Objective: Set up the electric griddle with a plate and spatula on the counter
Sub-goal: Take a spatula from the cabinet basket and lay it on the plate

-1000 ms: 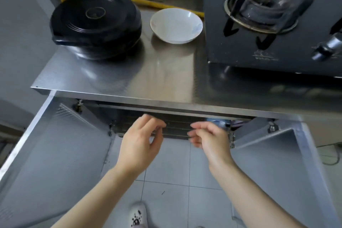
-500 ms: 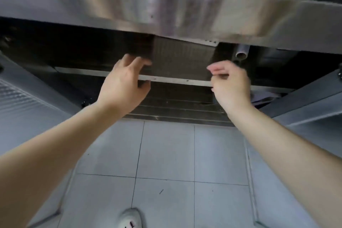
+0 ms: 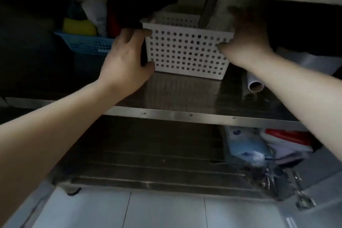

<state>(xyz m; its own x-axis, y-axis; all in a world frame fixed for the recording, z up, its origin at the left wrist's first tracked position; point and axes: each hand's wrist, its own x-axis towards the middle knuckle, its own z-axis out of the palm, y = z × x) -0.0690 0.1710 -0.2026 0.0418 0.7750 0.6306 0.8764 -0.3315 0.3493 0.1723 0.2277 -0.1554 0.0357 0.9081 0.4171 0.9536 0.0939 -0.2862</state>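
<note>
Ducked lower; my left hand [image 3: 127, 57] and right hand [image 3: 246, 42] now grip the white basket [image 3: 187, 53] between them. Probably spatula hunt, pull next.

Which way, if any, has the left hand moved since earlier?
Yes: the left hand has gone past the shelf's front edge, deeper in, onto the white basket.

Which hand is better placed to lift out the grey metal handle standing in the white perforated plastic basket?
Right, probably. The right hand grips the white perforated plastic basket at its right end, beside the grey metal handle; the left hand grips the far left end.
</note>
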